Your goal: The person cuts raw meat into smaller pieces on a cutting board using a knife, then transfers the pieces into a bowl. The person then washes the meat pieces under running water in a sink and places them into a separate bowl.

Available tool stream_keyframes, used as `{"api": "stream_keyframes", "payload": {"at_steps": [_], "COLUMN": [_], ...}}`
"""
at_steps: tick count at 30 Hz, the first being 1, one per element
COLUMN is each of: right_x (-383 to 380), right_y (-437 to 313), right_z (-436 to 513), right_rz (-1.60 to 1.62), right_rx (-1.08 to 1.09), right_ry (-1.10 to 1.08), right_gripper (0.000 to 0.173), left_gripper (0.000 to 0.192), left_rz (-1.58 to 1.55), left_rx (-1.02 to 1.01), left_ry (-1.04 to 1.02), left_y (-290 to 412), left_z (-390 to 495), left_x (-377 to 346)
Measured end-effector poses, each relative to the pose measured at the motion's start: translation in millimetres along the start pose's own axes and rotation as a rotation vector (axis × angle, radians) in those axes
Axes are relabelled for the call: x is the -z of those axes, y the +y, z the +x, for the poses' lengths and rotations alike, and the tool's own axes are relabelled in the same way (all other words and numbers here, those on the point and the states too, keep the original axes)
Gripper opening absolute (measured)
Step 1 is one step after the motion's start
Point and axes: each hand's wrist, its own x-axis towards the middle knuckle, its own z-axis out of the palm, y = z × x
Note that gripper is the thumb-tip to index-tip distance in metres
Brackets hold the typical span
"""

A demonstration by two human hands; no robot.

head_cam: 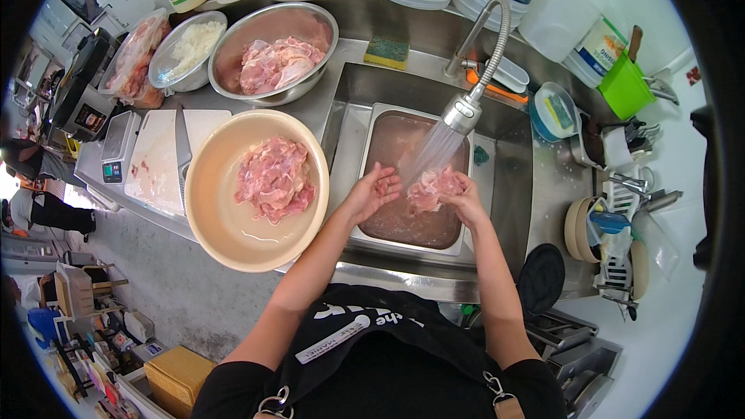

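Note:
Water sprays from the faucet head (463,113) into a rectangular steel pan (372,128) standing in the sink. Pinkish cloudy water (401,227) fills much of that pan. My right hand (467,198) grips a piece of raw chicken (432,189) by its right side, above the water and beside the spray. To the left of the spray, my left hand (372,189) is empty, palm turned up and fingers loosely apart. A large cream plastic basin (215,233) sits left of the sink and holds a pile of raw chicken pieces (275,180).
A steel bowl of raw meat (282,64), a colander of white shreds (195,46) and a sponge (387,53) stand at the back. A knife (182,139) lies on a white cutting board (154,151) by a digital scale (119,145). A dish rack (620,198) stands right.

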Motion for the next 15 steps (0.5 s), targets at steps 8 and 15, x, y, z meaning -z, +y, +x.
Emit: {"api": "stream_keyframes", "payload": {"at_steps": [8, 15], "right_x": [-1.4, -44.4], "right_y": [-6.9, -38.0], "right_z": [-7.7, -19.3], "right_rz": [-0.299, -0.778], "right_rx": [0.080, 0.372], "right_ry": [-0.007, -0.117], "right_gripper": [0.041, 0.033], "left_gripper": [0.043, 0.029], "left_rz": [0.204, 1.288], "left_rx": [-0.216, -0.682], "left_ry": [-0.030, 0.249], "left_y": [-13.6, -8.0], "left_z": [7.5, -17.0], "left_x": [-3.8, -27.5]}}
